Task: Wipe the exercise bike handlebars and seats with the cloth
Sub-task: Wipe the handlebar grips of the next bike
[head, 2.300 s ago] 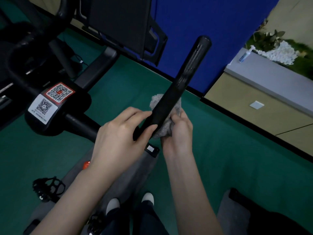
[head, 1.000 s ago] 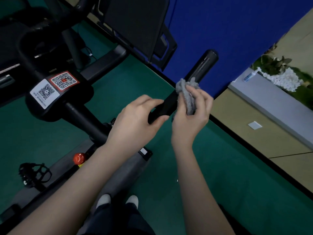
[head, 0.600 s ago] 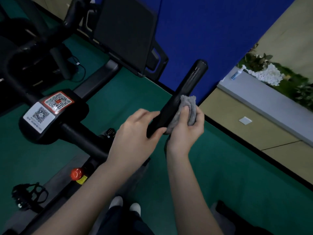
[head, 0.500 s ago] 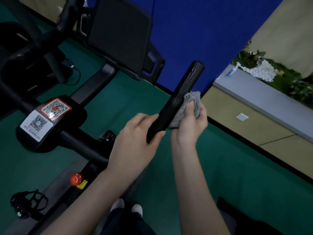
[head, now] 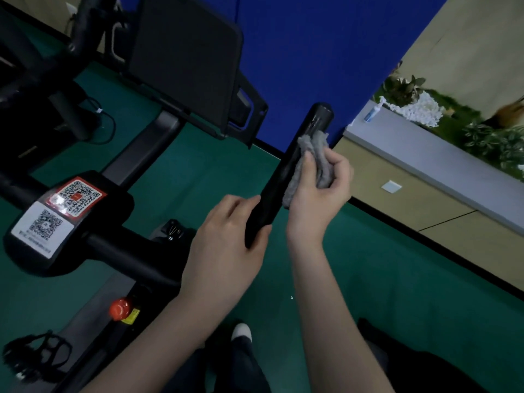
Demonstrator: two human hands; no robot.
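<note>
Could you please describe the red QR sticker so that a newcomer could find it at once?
At left, find the exercise bike's black centre block. Two QR stickers lie on it side by side; the red QR sticker is the farther one, red-bordered, while the white QR sticker beside it is plain.

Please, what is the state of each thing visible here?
handlebar, held at its lower part, cloth against its upper part
cloth, bunched, pressed on the handlebar
left hand, holds the handlebar
right hand, grips the cloth
screen, dark
</note>
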